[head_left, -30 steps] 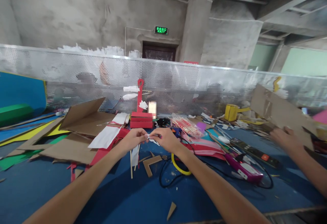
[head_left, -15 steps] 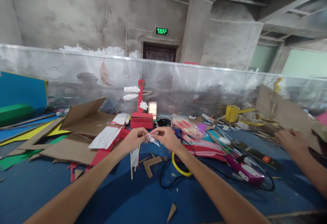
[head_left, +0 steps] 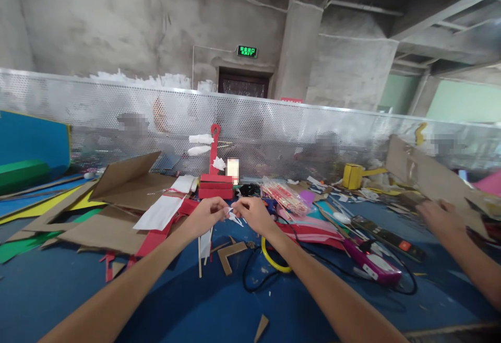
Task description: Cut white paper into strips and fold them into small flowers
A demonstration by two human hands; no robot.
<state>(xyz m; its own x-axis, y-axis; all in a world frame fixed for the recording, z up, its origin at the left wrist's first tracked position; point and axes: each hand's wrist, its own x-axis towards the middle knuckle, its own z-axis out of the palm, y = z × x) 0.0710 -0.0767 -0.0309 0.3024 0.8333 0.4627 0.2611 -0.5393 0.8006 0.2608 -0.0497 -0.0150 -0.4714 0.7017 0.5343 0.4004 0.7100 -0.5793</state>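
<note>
My left hand (head_left: 209, 216) and my right hand (head_left: 253, 214) meet over the middle of the blue table, fingertips pinched. Between them is a small white piece (head_left: 230, 210) that looks like paper, held by both. White scraps (head_left: 237, 219) show just beneath the fingers. Behind the hands stands a red cardboard box (head_left: 215, 190) with a red upright strip (head_left: 214, 150) bearing white pieces. Thin wooden sticks (head_left: 200, 257) and a pale strip lie below my left hand. An L-shaped cardboard piece (head_left: 226, 262) lies nearer to me.
Cardboard sheets (head_left: 113, 228) and white paper (head_left: 161, 212) lie at left. To the right are a bag of sticks (head_left: 287, 197), a yellow ring (head_left: 274, 262), a purple device (head_left: 373, 264) with a black cable, and a power strip (head_left: 387, 237). A co-worker's hand (head_left: 442, 217) holds cardboard at far right.
My fingertips have shifted slightly around the small white piece, with a little more of a gap between the hands. The view has moved a touch; the co-worker's hand and cardboard sit slightly further left.
</note>
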